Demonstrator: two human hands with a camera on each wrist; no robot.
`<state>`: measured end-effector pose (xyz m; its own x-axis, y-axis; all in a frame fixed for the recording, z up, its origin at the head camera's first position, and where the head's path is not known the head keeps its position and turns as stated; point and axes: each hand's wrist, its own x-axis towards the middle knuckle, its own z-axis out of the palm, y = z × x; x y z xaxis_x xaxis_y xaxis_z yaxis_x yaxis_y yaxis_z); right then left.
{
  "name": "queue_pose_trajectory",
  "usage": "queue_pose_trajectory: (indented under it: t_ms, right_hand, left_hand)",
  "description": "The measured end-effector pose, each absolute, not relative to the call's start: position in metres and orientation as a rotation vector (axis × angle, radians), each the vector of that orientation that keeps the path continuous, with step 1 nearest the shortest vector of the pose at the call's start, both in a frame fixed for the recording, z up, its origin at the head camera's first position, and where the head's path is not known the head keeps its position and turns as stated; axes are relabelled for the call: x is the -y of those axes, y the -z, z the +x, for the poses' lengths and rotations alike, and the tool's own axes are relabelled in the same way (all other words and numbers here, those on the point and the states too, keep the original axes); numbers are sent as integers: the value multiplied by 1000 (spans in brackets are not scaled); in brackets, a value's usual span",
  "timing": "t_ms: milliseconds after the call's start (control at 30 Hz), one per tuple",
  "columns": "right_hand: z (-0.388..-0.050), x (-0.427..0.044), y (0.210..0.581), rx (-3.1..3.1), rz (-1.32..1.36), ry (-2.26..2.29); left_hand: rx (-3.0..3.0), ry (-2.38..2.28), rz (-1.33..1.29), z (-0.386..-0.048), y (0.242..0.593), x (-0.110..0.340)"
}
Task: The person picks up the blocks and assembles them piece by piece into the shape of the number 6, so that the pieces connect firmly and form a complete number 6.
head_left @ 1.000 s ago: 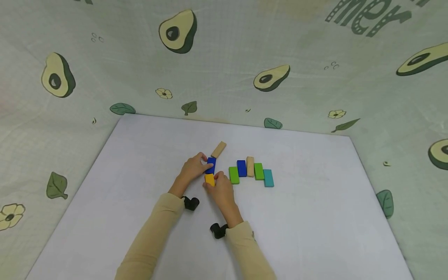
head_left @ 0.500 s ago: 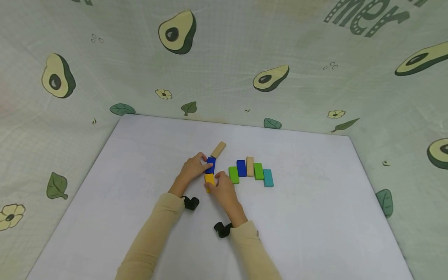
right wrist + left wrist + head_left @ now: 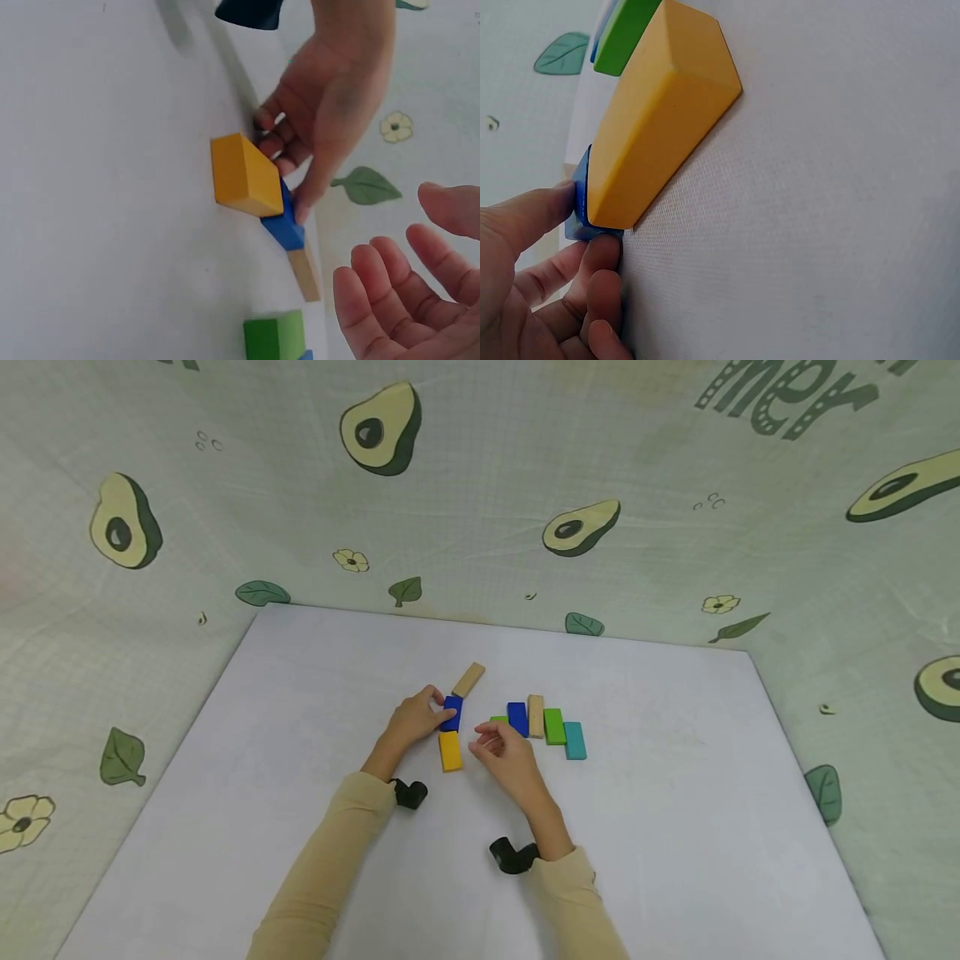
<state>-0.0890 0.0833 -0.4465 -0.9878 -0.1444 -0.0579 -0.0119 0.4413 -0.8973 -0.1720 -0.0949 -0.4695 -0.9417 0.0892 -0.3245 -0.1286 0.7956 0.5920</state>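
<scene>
In the head view, my left hand (image 3: 412,720) pinches a blue block (image 3: 455,705) between thumb and fingers on the white table. A yellow block (image 3: 450,752) lies end to end with it on the near side. Beyond the blue one, a plain wooden block (image 3: 468,680) lies slanted to the right. My right hand (image 3: 516,764) hovers just right of the yellow block, fingers loosely bent and holding nothing; the right wrist view shows its palm side. The left wrist view shows the yellow block (image 3: 656,112) close up against the blue block's end.
Right of the hands lies a stepped row: a green block (image 3: 498,719) partly hidden by my right hand, a blue block (image 3: 517,718), a wooden block (image 3: 536,717), another green block (image 3: 554,727) and a teal block (image 3: 575,741). An avocado-print cloth (image 3: 480,468) surrounds the table.
My right hand has let go of the yellow block and moved to the right, partly covering the nearest green block. The left hand keeps its place on the blue block.
</scene>
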Motion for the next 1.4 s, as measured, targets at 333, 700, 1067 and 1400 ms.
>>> queue_pose_trajectory:
  t_ms: [333,700,1067,1400]
  right_hand:
    - [-86,-126,434,-2727,5,1651]
    - [-88,-169,444,-2842,292,1561]
    - [-91,-190,460,-2785,507,1413]
    - [-95,-193,477,-2719,596,1310]
  left_hand:
    - [-2640,-893,-50,-173,470,94]
    - [-2642,-890,-37,-174,472,95]
    - [-2627,-877,-56,-176,475,96]
    - [-2630,-880,-56,-177,476,96]
